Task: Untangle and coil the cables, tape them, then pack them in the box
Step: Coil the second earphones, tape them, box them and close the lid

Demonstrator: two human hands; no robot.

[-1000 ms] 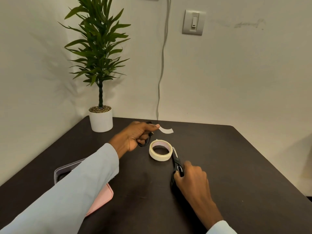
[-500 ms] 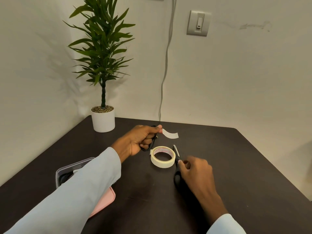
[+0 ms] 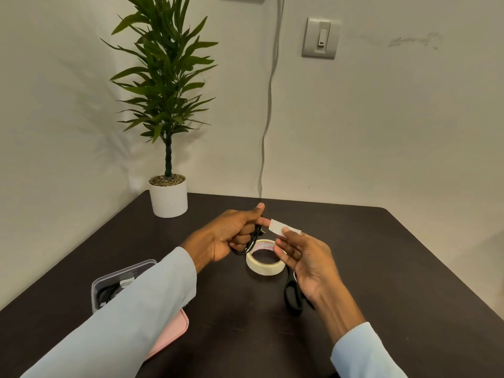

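Observation:
My left hand (image 3: 231, 236) grips a small coil of black cable (image 3: 252, 242) above the dark table, with a short strip of white tape (image 3: 281, 227) stuck to its index fingertip. My right hand (image 3: 305, 257) is raised beside it and its fingertips touch the strip's free end. A roll of cream masking tape (image 3: 264, 261) lies flat on the table just below both hands. Black scissors (image 3: 293, 296) lie on the table under my right wrist. A clear plastic box (image 3: 117, 282) holding coiled cables sits at the left, partly hidden by my left sleeve.
A pink lid (image 3: 174, 331) lies under my left forearm beside the box. A potted plant in a white pot (image 3: 168, 199) stands at the table's back left corner. A grey cable (image 3: 268, 105) runs down the wall behind the table. The table's right half (image 3: 395, 268) is bare.
My right hand has left the scissors on the table and risen to the tape strip at my left fingertip. The left hand stayed raised with the coil.

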